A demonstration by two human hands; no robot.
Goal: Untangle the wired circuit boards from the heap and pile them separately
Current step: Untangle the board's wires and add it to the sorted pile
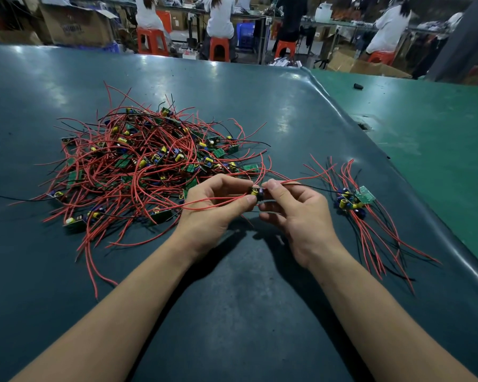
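A big tangled heap [149, 164] of small green circuit boards with red and black wires lies on the dark table, left of centre. To the right sits a small separate pile [355, 199] of several boards, their wires trailing toward me. Between the two, just above the table, both hands pinch one circuit board [257, 193] with a dark capacitor. My left hand [215, 205] grips its left side, with a red wire running under the fingers. My right hand [293, 208] pinches its right side; red and black wires stretch from there toward the small pile.
The dark table [232, 312] curves off at its right edge, beside a green table [439, 139] with a small black object [358, 86]. At the back, several people sit on orange stools among cardboard boxes.
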